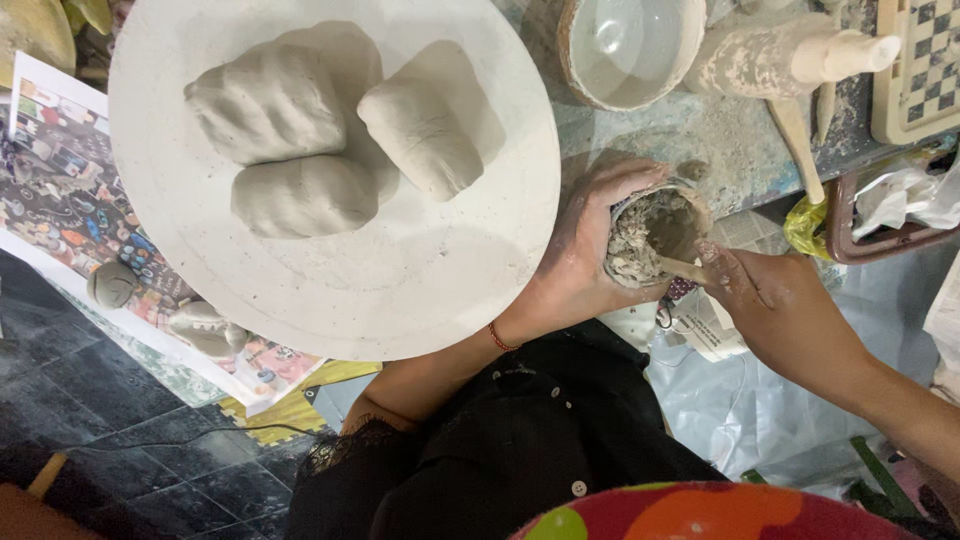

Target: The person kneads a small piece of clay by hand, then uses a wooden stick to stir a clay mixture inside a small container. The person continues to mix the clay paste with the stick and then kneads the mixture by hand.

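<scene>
My left hand [585, 250] wraps the small clay-filled cup [655, 235], just right of the big plaster disc [420, 270], while my right hand [765, 300] pinches a wooden stick [682, 268] poking in from the cup's right.

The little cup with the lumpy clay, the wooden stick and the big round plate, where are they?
little cup [690, 205], head view, on its far rim.
wooden stick [683, 268], head view, on the bare part between cup and right-hand fingers.
big round plate [400, 290], head view, on a bare patch near its front edge.
</scene>
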